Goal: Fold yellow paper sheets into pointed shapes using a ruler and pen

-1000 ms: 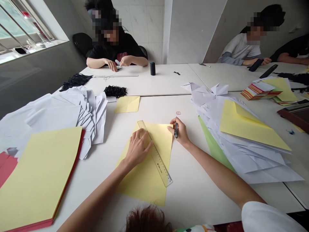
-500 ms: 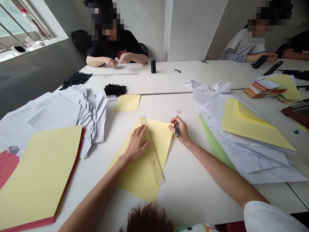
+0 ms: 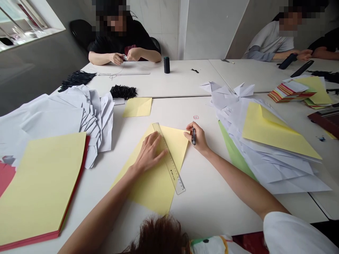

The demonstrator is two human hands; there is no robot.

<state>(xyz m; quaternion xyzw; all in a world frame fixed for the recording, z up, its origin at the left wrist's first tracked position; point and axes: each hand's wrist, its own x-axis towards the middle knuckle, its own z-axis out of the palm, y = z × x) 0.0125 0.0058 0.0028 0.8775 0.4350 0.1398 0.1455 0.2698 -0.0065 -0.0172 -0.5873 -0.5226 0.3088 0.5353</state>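
Note:
A yellow sheet of paper (image 3: 148, 192) lies aslant on the white table. Across it rests a clear plastic ruler (image 3: 172, 171), its lower end sticking out past the sheet's right edge. My left hand (image 3: 149, 153) is spread flat over the paper, fingertips on the ruler's upper part and thumb stretched onto its middle. At the sheet's upper right corner, my right hand (image 3: 198, 139) holds a dark pen (image 3: 194, 136) in curled fingers. The thumb and index finger are at that corner; whether they pinch the paper is unclear.
Left stand a yellow and red paper stack (image 3: 53, 176) and a heap of white paper (image 3: 53, 118). Folded white sheets (image 3: 280, 165) with a yellow envelope-like piece (image 3: 272, 130) lie right. A black thread spool (image 3: 166, 65) stands farther back. Co-workers sit across the table.
The ruler's lower end has swung to the right across the paper, and my left thumb reaches farther over it. My right hand stays at the corner with the pen. The view has shifted slightly.

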